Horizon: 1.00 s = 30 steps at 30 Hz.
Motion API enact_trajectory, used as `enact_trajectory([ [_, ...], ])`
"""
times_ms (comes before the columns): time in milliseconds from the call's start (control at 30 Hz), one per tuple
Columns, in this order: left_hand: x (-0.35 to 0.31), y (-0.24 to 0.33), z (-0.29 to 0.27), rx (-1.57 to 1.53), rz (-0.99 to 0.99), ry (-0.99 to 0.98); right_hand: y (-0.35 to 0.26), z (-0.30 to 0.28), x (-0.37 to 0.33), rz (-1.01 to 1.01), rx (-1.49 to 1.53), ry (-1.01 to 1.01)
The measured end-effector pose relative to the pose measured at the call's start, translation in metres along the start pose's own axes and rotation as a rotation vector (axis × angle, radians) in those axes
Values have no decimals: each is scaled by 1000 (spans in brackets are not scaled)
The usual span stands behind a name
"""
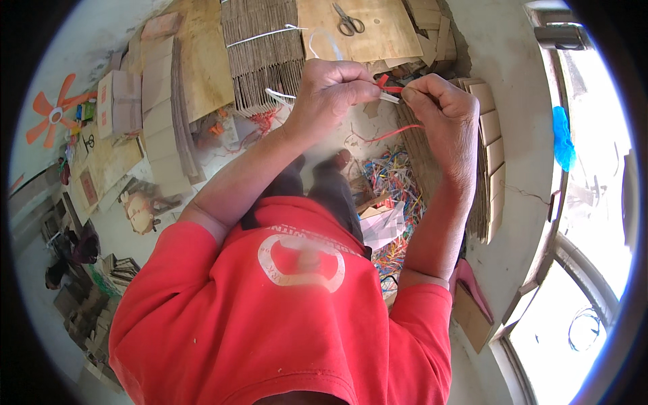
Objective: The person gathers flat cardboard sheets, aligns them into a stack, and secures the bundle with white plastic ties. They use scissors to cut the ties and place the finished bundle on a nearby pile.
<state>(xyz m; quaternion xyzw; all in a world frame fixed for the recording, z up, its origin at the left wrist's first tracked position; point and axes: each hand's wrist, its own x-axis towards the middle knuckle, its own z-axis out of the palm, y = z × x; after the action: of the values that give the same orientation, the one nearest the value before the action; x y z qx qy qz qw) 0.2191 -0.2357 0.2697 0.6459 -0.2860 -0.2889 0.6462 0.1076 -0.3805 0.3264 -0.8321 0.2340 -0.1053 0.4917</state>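
My left hand [331, 91] is closed, its thumb and forefinger pinching a red plastic strip [391, 88] together with the tip of a white strip [387, 98]. Across from it, my right hand [444, 111] pinches the red strip's other side. A small red loop stands up between the two hands. Below the right hand a long thin red tail [398, 132] hangs down to the left. Behind the left hand lies a stack of brown cardboard [263, 61], bound with white cord [266, 36]. Scissors [349, 20] rest on the wooden board [378, 42] beyond my hands.
Many coloured strips [395, 175] lie in a heap below the right arm. Flat cardboard stacks stand at left [162, 108] and right [493, 155]. A carton [120, 101] and an orange-bladed fan [54, 113] are at far left. A bright window [594, 189] lies to the right.
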Motion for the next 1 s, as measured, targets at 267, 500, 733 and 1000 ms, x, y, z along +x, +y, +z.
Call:
enact_trajectory([
  [267,-3,1,7,-355,-102,145,-5,55,-22,202,520,78],
  [500,-3,11,9,-718,-227,56,20,74,-17,485,1427,8],
  [733,2,3,3,-741,-261,-16,21,71,-11,363,1306,6],
  [1000,3,-7,-10,-817,-366,-84,20,44,4,80,335,60],
])
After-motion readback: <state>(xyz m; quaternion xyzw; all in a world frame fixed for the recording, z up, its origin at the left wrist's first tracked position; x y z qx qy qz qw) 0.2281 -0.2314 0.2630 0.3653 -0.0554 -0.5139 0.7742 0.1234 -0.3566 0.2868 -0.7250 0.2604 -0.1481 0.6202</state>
